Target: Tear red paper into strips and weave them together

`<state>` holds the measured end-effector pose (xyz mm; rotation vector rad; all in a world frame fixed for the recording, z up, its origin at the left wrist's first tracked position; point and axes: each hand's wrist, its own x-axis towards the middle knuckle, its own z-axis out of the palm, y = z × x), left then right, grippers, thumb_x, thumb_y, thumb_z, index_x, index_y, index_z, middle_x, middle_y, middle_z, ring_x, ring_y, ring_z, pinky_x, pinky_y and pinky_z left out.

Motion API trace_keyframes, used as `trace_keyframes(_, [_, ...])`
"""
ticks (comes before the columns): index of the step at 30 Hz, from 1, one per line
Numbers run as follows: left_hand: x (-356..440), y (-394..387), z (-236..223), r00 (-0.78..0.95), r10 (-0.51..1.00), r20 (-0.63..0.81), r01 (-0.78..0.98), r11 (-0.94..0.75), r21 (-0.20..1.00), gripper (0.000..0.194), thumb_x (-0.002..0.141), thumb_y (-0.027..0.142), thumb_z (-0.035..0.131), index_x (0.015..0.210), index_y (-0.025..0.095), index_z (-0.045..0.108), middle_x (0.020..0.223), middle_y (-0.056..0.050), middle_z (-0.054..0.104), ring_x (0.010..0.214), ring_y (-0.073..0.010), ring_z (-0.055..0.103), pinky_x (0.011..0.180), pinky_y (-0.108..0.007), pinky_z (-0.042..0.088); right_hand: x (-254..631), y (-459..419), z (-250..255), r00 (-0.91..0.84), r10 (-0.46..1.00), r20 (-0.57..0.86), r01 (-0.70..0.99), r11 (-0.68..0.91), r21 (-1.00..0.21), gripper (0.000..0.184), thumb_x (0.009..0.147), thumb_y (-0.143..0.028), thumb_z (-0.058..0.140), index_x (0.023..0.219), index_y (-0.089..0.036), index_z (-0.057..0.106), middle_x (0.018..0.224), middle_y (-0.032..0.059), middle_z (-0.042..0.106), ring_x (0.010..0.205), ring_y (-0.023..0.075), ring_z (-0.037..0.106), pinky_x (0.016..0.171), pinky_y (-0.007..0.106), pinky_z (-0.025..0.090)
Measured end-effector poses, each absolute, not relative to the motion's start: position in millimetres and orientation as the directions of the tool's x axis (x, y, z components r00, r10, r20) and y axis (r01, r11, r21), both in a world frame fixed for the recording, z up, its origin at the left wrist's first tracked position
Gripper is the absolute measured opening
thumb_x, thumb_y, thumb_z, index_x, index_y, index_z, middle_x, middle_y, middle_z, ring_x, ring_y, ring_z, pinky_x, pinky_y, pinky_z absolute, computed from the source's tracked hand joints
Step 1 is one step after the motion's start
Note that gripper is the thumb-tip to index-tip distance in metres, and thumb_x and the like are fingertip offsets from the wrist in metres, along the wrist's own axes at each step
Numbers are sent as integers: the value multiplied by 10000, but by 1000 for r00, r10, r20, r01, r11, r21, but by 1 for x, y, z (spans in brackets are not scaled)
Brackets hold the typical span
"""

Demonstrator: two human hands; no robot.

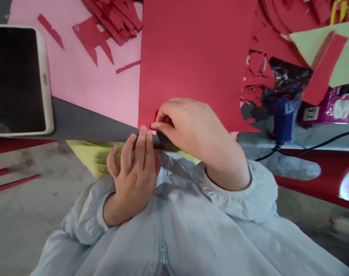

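A large red paper sheet (196, 57) lies in front of me, its lower edge along the table's front edge. My left hand (135, 172) lays its outstretched fingers on the sheet's lower left corner. The fingers are mostly straight, with the little finger bent and set apart. My right hand (188, 122) rests on the same sheet, thumb and forefinger pinched together at that corner. What sits in the pinch is too small and covered to make out. A small pink bit (152, 132) shows between the two hands' fingertips.
Left lies pink paper (99, 88) with a red fish-shaped cutout (92, 36) and red strips (119, 19). A phone (16, 80) lies far left. Right are red scraps (256, 76), a blue glue gun (283, 119) with a black cord, a purple box (334, 105) and yellow-green paper (312, 44).
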<state>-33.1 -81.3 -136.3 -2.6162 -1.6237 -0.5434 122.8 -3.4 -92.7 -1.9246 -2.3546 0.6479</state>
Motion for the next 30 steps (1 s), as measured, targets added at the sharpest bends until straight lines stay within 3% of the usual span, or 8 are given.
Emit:
trace_keyframes(3, [-34, -82, -137, 399, 869, 293, 870, -459, 178, 655, 922, 288, 596, 1516, 116, 381, 1408, -89, 613, 1206, -276, 598, 1129, -403, 313, 122, -4, -93, -221, 949, -226, 931, 137, -338, 143, 943, -291, 584, 889, -196, 677, 909, 63, 706, 827, 206, 617, 694, 328, 386])
trace_keyframes(7, [-36, -82, -138, 349, 906, 240, 864, -410, 291, 645, 959, 262, 535, 1560, 243, 302, 1462, -33, 570, 1231, -262, 587, 1157, -433, 302, 120, -4, -91, -207, 948, -241, 938, 122, -325, 172, 954, -302, 558, 883, -204, 681, 904, 67, 705, 820, 214, 615, 685, 334, 385])
trace_keyframes(11, [-38, -80, -136, 319, 919, 233, 858, -384, 341, 614, 957, 170, 479, 1537, 326, 352, 1458, 28, 572, 1177, -254, 594, 1161, -467, 309, 123, -11, -88, -189, 952, -239, 949, 114, -293, 186, 958, -302, 542, 880, -214, 685, 899, 80, 703, 829, 228, 609, 691, 348, 390])
trace_keyframes(13, [-38, -79, -135, 341, 908, 244, 864, -405, 299, 607, 943, 158, 480, 1523, 307, 385, 1447, 19, 583, 1143, -256, 595, 1153, -464, 316, 127, -17, -88, -165, 964, -210, 956, 104, -276, 176, 949, -309, 559, 862, -216, 682, 887, 77, 698, 834, 231, 604, 690, 345, 387])
trace_keyframes(18, [-34, -75, -134, 399, 868, 296, 880, -453, 142, 538, 899, 125, 515, 1437, 126, 508, 1370, -76, 646, 1106, -252, 582, 1140, -428, 326, 138, -29, -91, -94, 985, -145, 957, 50, -285, 198, 943, -319, 571, 830, -200, 683, 861, 75, 694, 833, 224, 601, 707, 338, 388])
trace_keyframes(23, [-28, -76, -137, 349, 882, 318, 885, -422, 199, 582, 909, 98, 488, 1486, 161, 453, 1354, -93, 650, 1123, -246, 591, 1158, -451, 308, 140, -30, -91, -53, 987, -151, 958, 8, -288, 197, 932, -316, 585, 813, -196, 686, 833, 75, 693, 811, 221, 606, 697, 335, 381])
trace_keyframes(30, [-24, -76, -139, 340, 881, 329, 905, -402, 141, 541, 913, 104, 492, 1453, 147, 494, 1308, -96, 671, 1095, -247, 601, 1157, -453, 318, 139, -21, -86, -52, 976, -212, 964, -7, -267, 203, 917, -288, 579, 756, -211, 676, 791, 61, 687, 736, 202, 591, 643, 319, 357])
